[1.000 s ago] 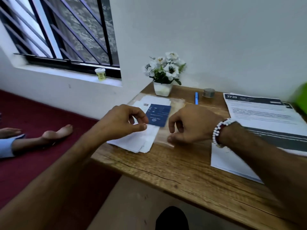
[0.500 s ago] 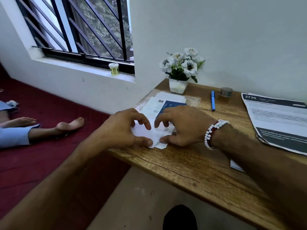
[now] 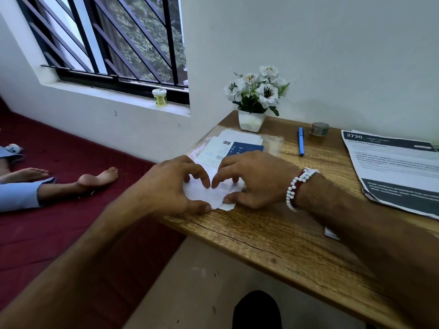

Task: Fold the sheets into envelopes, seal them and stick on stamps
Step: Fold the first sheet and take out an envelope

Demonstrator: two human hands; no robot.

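Pressure comes from both sides. The left hand (image 3: 171, 186) and the right hand (image 3: 254, 179) arch over a small folded white sheet (image 3: 204, 194). All the fingers are curled, the two forefinger tips nearly meet on top of the paper, and each thumb pinches its near edge. Neither hand lifts it. The sheet lies flat on the wooden table (image 3: 261, 233), directly under and between the fingertips. A second white corner (image 3: 226, 206) pokes out just below the right thumb. From the pose, a fold or flap is probably being creased down.

Several things could spoil it:

- **Sliding off:** The table's left edge runs close beside the left thumb, so a sideways shove while creasing could push the paper over it.
- **Skewed crease:** If one hand presses harder than the other, the fold could run crooked and the flap would then not meet squarely for sealing.
- **Loose layer:** The layer under the right thumb may creep or get trapped in the fold.
- **Dragged stack:** Just beyond the right knuckles lies a stack of printed papers (image 3: 237, 148) with a blue card and a barcode. Whether it holds the stamps cannot be told. The fingers reach its near edge, so a forward stroke might drag it askew.

A blue pen (image 3: 301, 141) and a tape roll (image 3: 319, 128) lie well beyond the right hand and seem safe from either hand.
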